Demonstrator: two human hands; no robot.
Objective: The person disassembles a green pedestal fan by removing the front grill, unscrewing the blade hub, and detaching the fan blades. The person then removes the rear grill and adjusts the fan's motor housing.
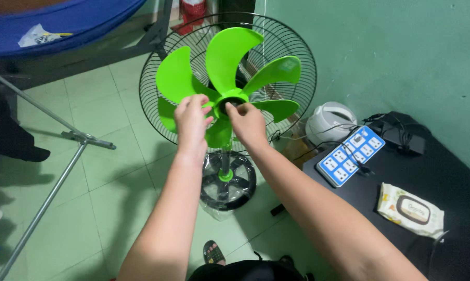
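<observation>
up close, both hands meet at the middle of the green fan blade point(229, 78), which sits on the motor shaft in front of the black wire rear grille point(297, 47); the front grille is off. the left hand point(192, 117) pinches the edge of the hub point(229, 100) with curled fingers, steadying it. the right hand point(247, 122) has thumb and fingertips closed on a small dark part at the hub centre, likely a retaining cap; the part is too small to make out clearly.

the blade looks like thin moulded plastic: light, somewhat springy at the tips, stiff only near the hub. its glossy surface probably slips under damp fingers. the safest hold seems to be the thick hub ring, not the paddles, which could bend or crack if levered. the fan stands on a round black base point(228, 182) wrapped in clear film on the green tiled floor point(110, 171), so it may rock if pushed hard.
</observation>
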